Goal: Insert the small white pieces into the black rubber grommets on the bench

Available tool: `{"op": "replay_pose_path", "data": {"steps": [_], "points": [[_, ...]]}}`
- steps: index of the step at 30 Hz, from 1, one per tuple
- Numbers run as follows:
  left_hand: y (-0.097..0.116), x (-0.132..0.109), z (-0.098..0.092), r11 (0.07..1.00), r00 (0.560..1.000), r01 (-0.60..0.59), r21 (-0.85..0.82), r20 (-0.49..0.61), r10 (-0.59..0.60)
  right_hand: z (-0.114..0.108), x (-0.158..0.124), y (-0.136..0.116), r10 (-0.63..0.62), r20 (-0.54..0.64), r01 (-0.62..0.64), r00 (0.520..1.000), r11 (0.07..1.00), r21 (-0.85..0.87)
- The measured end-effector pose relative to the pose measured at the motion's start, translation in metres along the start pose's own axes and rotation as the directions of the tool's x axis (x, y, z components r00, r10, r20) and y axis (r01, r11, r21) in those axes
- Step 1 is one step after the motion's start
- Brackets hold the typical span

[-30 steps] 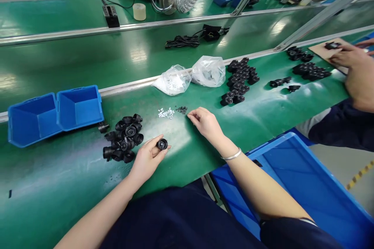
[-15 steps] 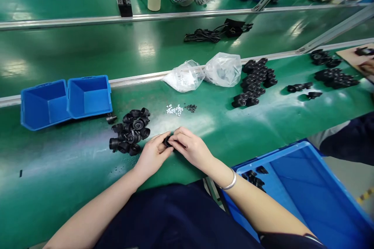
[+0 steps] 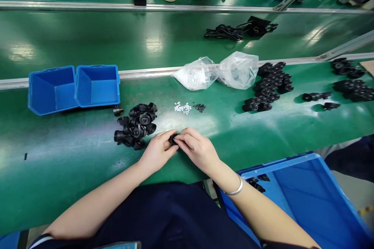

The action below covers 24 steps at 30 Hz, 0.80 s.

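Between my two hands, low over the green bench, is a round black plastic part (image 3: 173, 139) with a ring-like open end. My left hand (image 3: 157, 151) is closed around its side, thumb and fingers on the rim. At its right side, my right hand (image 3: 196, 147) is pinched, fingertips at the opening; whatever small thing they hold is hidden. To the left lies a heap of similar black plastic parts (image 3: 136, 126). Just beyond my hands are a small pile of white pieces (image 3: 182, 108) and a pile of tiny black pieces (image 3: 199, 107).
Two blue bins (image 3: 97, 85) stand at the back left. Clear plastic bags (image 3: 238, 71) lie by the metal rail. Black assemblies (image 3: 270, 85) are grouped to the right. A large blue tray (image 3: 309, 194) with a few black parts sits below the bench edge. A cable bundle (image 3: 224, 32) lies beyond.
The camera view has shifted, so the bench scene sits differently in frame. Both hands keep the same hold on the black part, with only slight finger movement.
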<state>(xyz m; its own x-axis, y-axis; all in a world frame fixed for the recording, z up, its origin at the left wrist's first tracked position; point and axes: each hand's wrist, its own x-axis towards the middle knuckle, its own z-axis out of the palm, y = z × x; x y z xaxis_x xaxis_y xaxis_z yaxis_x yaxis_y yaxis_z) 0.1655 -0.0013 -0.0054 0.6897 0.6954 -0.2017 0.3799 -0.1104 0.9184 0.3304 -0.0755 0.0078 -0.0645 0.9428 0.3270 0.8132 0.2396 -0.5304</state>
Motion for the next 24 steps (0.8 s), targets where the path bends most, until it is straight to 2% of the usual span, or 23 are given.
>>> {"op": "replay_pose_path", "data": {"steps": [4, 11, 18, 21, 24], "points": [[0.002, 0.000, -0.001, 1.000, 1.000, 0.015, 0.000, 0.006, -0.015, -0.003, -0.006, -0.003, -0.048, 0.043, 0.051, 0.998, 0.997, -0.056], [0.002, 0.001, 0.000, 1.000, 1.000, 0.010, 0.011, -0.012, -0.009, -0.002, -0.023, -0.001, -0.070, 0.095, 0.074, 0.993, 0.996, -0.046], [0.003, 0.002, -0.001, 1.000, 1.000, 0.004, 0.010, -0.014, -0.004, -0.001, -0.021, 0.003, -0.125, 0.132, 0.141, 0.983, 0.983, -0.118], [0.001, 0.001, 0.001, 0.995, 0.999, 0.032, -0.097, 0.010, -0.032, -0.007, -0.019, 0.001, -0.098, 0.176, 0.116, 0.980, 0.988, -0.097], [-0.003, 0.000, 0.004, 0.944, 0.999, 0.049, -0.325, 0.037, -0.039, -0.014, -0.019, -0.002, -0.003, 0.073, 0.005, 0.997, 1.000, -0.022]]}}
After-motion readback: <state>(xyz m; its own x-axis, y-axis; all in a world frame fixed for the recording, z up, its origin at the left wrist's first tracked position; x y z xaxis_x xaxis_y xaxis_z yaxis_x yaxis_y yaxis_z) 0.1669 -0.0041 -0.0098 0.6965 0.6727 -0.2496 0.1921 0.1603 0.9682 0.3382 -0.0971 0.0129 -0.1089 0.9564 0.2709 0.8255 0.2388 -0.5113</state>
